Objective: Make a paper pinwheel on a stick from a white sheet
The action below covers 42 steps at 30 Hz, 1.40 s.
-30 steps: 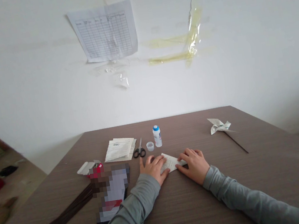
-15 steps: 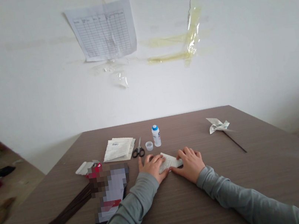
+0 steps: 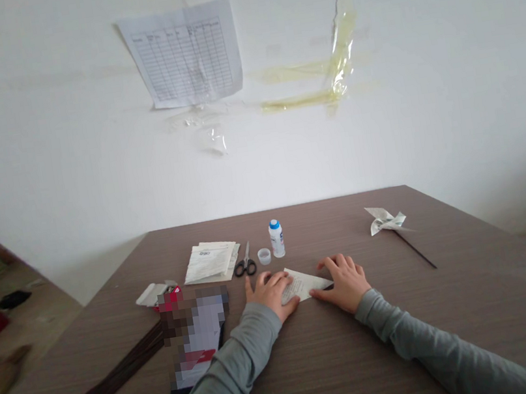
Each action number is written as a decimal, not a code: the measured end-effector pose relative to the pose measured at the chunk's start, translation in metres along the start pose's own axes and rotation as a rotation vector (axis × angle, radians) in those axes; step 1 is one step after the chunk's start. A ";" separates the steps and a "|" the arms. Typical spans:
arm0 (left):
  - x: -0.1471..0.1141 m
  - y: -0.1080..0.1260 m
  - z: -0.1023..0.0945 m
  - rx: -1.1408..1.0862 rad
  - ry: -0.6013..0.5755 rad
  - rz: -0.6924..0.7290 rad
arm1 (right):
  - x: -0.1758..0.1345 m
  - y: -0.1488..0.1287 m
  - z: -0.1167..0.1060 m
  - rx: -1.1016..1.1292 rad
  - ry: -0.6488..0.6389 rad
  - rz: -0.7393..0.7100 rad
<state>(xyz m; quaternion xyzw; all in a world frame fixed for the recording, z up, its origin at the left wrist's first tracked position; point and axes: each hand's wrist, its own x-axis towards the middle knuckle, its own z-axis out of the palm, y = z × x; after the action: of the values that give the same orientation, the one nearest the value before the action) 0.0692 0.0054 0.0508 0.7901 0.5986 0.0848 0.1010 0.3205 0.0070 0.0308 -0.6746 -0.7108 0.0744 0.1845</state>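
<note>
A folded triangular piece of printed paper (image 3: 303,284) lies on the table between my hands. My left hand (image 3: 268,296) holds down its left part, fingers curved over it and thumb at the lower edge. My right hand (image 3: 344,282) is at the paper's pointed right corner, thumb touching near the lower edge and index finger raised apart from it. Just beyond the paper stand a white bottle with a blue top (image 3: 277,240) and a small clear cap (image 3: 264,257). Black-handled scissors (image 3: 245,265) lie left of the cap.
Folded printed sheets (image 3: 209,262) lie left of the scissors. Nearer are a red and white box (image 3: 152,295), a phone (image 3: 200,341) and a bundle of thin dark sticks (image 3: 109,378). A paper pinwheel on a stick (image 3: 388,221) lies at right. The wall rises behind the table (image 3: 460,325).
My right hand has slid a little to the right along the paper, and its fingers have spread. More of the paper's pointed corner now shows. My left hand stays in place on the paper.
</note>
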 end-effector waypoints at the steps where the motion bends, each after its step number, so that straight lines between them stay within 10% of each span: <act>1: 0.001 0.000 0.000 0.006 -0.018 -0.015 | 0.000 0.000 -0.007 0.014 -0.050 0.018; 42: 0.003 0.000 0.004 0.017 -0.023 -0.029 | 0.010 0.029 -0.024 0.019 -0.200 0.078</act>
<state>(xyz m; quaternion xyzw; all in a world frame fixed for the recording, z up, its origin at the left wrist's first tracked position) 0.0708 0.0078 0.0473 0.7831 0.6095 0.0690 0.1026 0.3556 0.0159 0.0440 -0.6891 -0.6983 0.1551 0.1159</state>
